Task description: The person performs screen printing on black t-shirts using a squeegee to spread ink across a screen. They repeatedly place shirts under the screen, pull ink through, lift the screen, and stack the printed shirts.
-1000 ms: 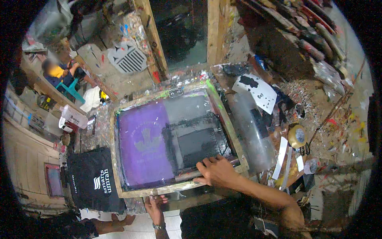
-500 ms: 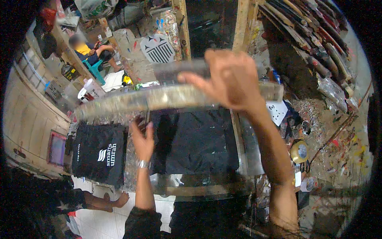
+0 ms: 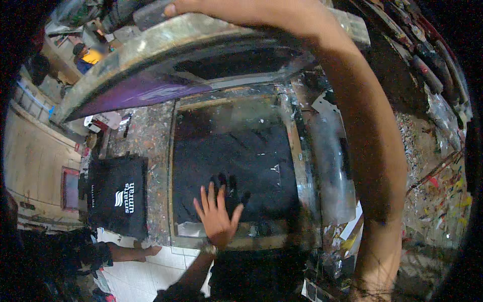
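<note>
My right hand (image 3: 231, 9) is up at the top edge, gripping the raised rim of a silkscreen frame (image 3: 146, 48). Its thumb reaches a dark grey bar (image 3: 151, 14) there, and the other fingers are mostly hidden. The frame tilts upward, showing a purple and dark underside (image 3: 141, 93). My left hand (image 3: 220, 219), fingers spread, is over the near part of a black cloth (image 3: 236, 158); finger shadows fall just beyond it. The cloth is spread on a wood-edged printing board (image 3: 173, 146).
Left of the board lies a stack of black fabric pieces (image 3: 108, 173) with white print. A person's arm (image 3: 133, 253) shows at lower left; another person in yellow (image 3: 92, 56) is in the back. White containers (image 3: 103, 122) stand near the frame's left end.
The silkscreen frame has tilted up and away with my right hand, uncovering the far part of the cloth. My left hand has moved right and nearer, over the cloth, fingers spread.
</note>
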A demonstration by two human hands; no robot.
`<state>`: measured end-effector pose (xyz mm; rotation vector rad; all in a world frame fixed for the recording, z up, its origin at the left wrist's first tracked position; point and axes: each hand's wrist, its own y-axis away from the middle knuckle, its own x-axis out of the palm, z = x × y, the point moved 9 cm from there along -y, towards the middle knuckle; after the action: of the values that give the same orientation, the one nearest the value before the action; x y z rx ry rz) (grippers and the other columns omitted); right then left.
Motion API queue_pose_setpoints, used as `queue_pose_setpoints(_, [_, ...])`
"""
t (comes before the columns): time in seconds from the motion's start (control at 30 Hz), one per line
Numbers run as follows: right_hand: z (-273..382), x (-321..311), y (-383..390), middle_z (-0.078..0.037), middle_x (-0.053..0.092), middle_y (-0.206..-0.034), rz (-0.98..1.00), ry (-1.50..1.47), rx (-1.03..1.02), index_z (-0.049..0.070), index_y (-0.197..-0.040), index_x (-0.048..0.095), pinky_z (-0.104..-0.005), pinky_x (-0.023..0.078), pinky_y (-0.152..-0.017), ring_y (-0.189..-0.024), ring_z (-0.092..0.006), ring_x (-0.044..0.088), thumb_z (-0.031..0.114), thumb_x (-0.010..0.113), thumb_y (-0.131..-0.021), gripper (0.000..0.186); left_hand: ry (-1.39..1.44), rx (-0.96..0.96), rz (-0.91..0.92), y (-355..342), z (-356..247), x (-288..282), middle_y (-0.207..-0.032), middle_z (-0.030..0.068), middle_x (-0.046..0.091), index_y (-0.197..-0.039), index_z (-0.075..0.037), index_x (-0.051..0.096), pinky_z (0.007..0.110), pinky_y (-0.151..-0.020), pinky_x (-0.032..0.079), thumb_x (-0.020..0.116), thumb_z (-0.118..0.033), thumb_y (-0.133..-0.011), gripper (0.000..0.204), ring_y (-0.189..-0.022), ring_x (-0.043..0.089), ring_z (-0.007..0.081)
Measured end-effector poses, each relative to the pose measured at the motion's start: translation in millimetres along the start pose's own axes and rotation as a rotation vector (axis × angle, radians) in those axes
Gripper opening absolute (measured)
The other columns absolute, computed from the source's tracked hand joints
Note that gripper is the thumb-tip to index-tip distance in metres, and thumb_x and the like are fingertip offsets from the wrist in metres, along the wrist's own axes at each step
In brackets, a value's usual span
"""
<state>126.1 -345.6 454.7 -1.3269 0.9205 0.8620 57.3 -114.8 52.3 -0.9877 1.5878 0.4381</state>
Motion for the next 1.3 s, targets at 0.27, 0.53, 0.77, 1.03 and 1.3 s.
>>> queue_pose_setpoints(0.27, [0.9,-5.2,-30.3,-0.026,0.071,-0.111,-0.107,0.136,-0.113,0.008,-0.106,0.077,-0.0460,0.055,-0.093,-0.101,-0.0347,0.071,0.072,0.047,-0.098,0.071,-0.131,-0.206,0.127,35.6,-5.6,29.2,-0.167,0.0198,0.029,-0.157,-0.006,0.040,0.078,-0.115,0.000,0.063,-0.072,-0.085,0.100,-0.156,0.017,0.0446])
queue_pose_setpoints(0.53, [-13.6,-0.8,-52.6,-0.034,0.067,-0.124,-0.240,-0.009,-0.024,0.003,-0.113,0.078,-0.0492,0.048,-0.104,-0.116,-0.0457,0.065,0.071,0.058,-0.092,0.074,-0.155,-0.225,0.147,38.5,-0.5,27.2,-0.168,0.0177,0.030,-0.158,-0.007,0.041,0.080,-0.114,0.001,0.062,-0.070,-0.084,0.099,-0.156,0.020,0.0425])
queue_pose_setpoints(0.77, [-6.0,7.1,-41.9,-0.018,0.064,-0.079,-0.131,0.156,-0.021,0.020,-0.094,0.076,-0.0395,0.053,-0.069,-0.069,-0.0267,0.065,0.072,0.047,-0.099,0.059,-0.133,-0.218,0.135,36.9,-1.8,26.3,-0.166,0.0230,0.030,-0.158,-0.005,0.038,0.080,-0.114,0.001,0.064,-0.070,-0.084,0.102,-0.156,0.018,0.0451])
queue_pose_setpoints(1.03, [64.8,59.1,134.7,-0.012,0.070,-0.087,-0.413,0.186,-0.076,0.011,-0.097,0.074,-0.0459,0.051,-0.066,-0.073,-0.0294,0.066,0.063,0.063,-0.087,0.054,1.349,-0.342,-0.484,19.0,34.3,-114.9,-0.150,0.0264,0.045,-0.160,-0.004,0.016,0.053,-0.109,0.046,0.069,-0.028,-0.095,0.088,-0.128,0.058,0.0410])
queue_pose_setpoints(1.3, [114.0,235.4,299.5,-0.002,0.058,-0.095,0.146,-0.152,0.034,0.013,-0.114,0.072,-0.0528,0.042,-0.084,-0.092,-0.0237,0.058,0.049,0.079,-0.078,0.052,1.265,-0.963,-0.023,118.3,101.6,7.8,-0.131,0.0147,0.062,-0.149,-0.004,0.037,0.038,-0.094,0.052,0.063,-0.032,-0.104,0.059,-0.113,0.063,0.0214])
